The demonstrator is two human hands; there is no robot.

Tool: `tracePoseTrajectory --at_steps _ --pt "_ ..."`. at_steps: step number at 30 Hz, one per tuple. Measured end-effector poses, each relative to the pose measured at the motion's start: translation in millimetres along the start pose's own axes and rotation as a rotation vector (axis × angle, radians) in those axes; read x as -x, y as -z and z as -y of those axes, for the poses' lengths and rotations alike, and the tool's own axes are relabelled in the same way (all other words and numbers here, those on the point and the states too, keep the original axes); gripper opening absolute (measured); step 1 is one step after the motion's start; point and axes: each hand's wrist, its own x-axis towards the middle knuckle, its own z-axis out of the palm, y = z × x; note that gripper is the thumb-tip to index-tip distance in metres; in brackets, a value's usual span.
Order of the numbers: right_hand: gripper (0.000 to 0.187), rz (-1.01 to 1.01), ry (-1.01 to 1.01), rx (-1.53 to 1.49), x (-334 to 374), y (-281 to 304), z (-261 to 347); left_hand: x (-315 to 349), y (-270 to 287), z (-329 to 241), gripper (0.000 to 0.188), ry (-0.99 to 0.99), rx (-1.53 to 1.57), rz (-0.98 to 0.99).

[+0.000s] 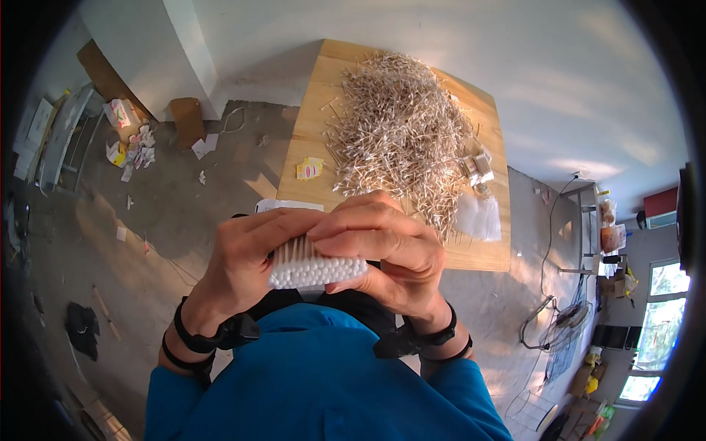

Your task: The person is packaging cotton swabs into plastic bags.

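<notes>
One cotton-swab bundle [309,272] gripped by curled left hand [245,247], right hand [401,250].

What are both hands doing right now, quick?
Left hand: closed, holding the left side of a bundle of cotton swabs.
Right hand: closed, holding the same bundle's right side, thumb by the white tips.
</notes>
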Motion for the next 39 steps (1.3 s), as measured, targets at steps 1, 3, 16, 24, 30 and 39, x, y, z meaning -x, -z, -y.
tracePoseTrajectory --at_steps 1,3,16,24,30,39 --pt "0.035 -0.003 -0.001 -0.001 1.4 0.1 1.8 1.1 -0.8 1.5 0.033 -0.005 0.005 0.005" --pt "0.04 -0.02 -0.121 0.0 4.1 1.8 6.2 5.0 -2.5 7.3 0.034 -0.009 0.007 0.013" --pt "0.034 -0.089 -0.239 -0.006 29.5 2.1 -0.9 6.2 -5.4 10.5 0.031 0.041 0.098 0.034" --pt "0.036 -0.097 -0.128 0.035 24.5 -1.9 4.7 9.6 -9.2 9.0 0.033 0.06 0.135 0.022" --pt "0.032 -0.129 -0.136 0.021 23.5 -4.4 5.2 5.7 -8.9 5.3 0.038 0.037 0.119 0.036" --pt "0.032 -0.119 -0.128 0.054 26.9 -4.8 4.7 4.0 -9.8 4.4 0.035 -0.213 0.011 -0.115"
